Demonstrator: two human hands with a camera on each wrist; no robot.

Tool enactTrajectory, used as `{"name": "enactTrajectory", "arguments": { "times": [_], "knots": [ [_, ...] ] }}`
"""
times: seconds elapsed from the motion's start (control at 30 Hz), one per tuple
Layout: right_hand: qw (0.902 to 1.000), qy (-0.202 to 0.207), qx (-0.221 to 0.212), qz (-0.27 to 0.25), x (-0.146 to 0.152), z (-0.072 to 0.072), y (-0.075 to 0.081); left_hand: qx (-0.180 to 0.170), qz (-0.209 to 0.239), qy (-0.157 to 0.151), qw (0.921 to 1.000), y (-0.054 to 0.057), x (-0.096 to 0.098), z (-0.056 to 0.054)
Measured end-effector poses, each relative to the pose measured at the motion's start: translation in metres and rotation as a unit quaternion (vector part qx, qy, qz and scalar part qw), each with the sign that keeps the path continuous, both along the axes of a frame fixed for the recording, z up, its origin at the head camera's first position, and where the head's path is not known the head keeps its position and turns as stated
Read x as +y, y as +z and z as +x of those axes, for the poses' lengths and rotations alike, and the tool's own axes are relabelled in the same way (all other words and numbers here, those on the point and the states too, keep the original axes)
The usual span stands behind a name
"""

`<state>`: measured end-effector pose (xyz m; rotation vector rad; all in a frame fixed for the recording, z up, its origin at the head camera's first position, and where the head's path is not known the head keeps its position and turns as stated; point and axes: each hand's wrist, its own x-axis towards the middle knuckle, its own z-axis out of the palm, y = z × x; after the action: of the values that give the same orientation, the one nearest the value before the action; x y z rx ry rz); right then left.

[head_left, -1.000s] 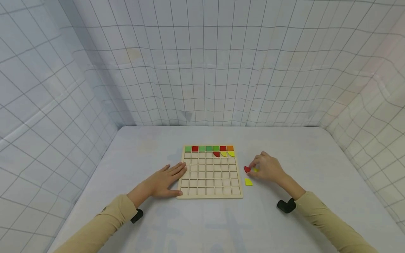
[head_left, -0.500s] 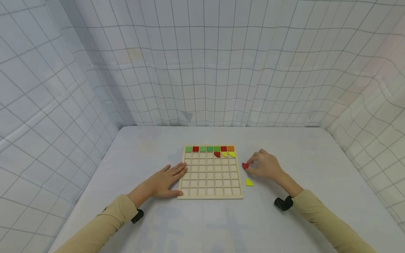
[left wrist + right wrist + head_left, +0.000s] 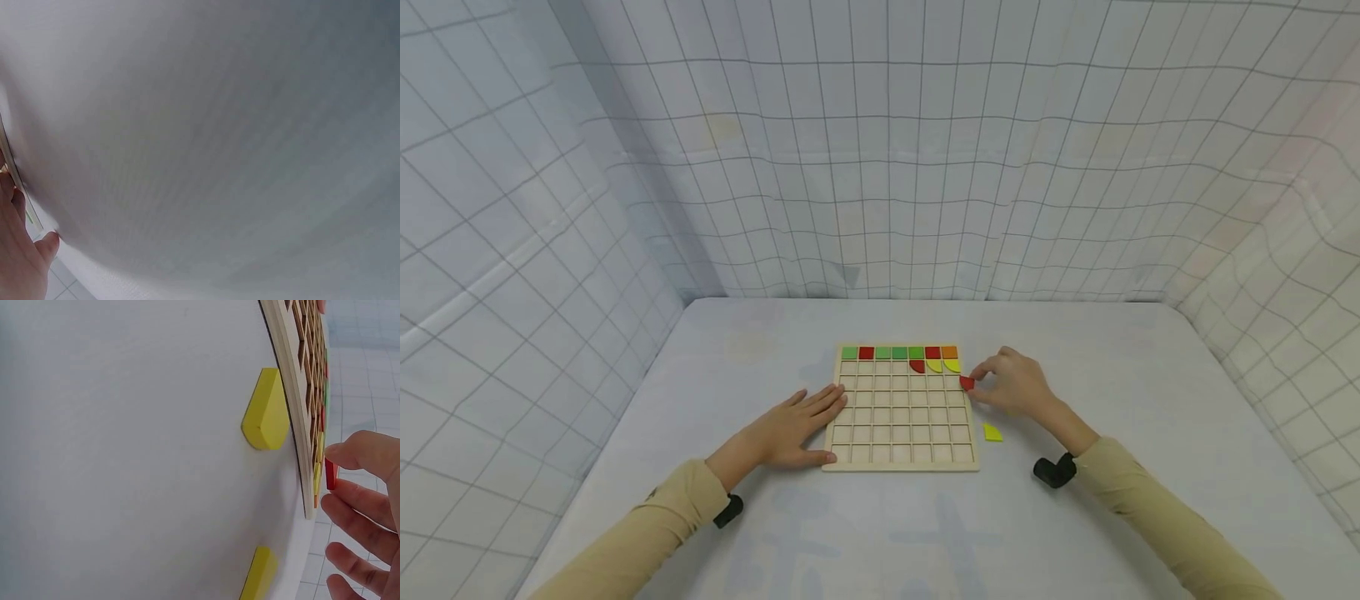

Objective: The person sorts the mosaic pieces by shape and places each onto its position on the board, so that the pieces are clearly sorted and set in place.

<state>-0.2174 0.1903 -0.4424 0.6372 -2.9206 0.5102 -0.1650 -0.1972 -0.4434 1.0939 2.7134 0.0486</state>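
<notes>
A wooden grid board (image 3: 901, 471) lies on the white table. Its top row holds green, red and orange square tiles; at the right of the second row sit a red quarter-circle tile (image 3: 917, 366) and two yellow ones. My left hand (image 3: 793, 429) lies flat with fingertips and thumb on the board's left edge. Between thumb and index finger my right hand (image 3: 1011, 385) pinches a red quarter-circle tile (image 3: 967, 383) at the board's right edge, near the second and third rows. The right wrist view shows this red tile (image 3: 330, 474) edge-on.
Right of the board lies a yellow quarter-circle tile (image 3: 992, 432). Another yellow tile (image 3: 259, 575) shows in the right wrist view, hidden behind the right hand in the head view. White grid-patterned cloth (image 3: 880, 208) walls the table at the back and sides.
My right hand has carried the red tile left and away from me, from beside the yellow tiles to the board's right edge. The left hand has stayed in place.
</notes>
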Motion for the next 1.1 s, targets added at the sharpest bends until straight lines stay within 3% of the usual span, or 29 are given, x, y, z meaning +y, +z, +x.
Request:
{"name": "enactTrajectory", "arguments": {
  "times": [0.53, 1.1],
  "knots": [
    [0.9999, 0.013, 0.008, 0.003, -0.025, -0.016, -0.001, -0.004, -0.005, 0.0, 1.0, -0.006, 0.0, -0.004],
    [0.9992, 0.039, 0.007, 0.004, -0.056, -0.031, 0.006, -0.003, 0.002, -0.001, 1.0, -0.004, 0.0, -0.002]
  ]
}}
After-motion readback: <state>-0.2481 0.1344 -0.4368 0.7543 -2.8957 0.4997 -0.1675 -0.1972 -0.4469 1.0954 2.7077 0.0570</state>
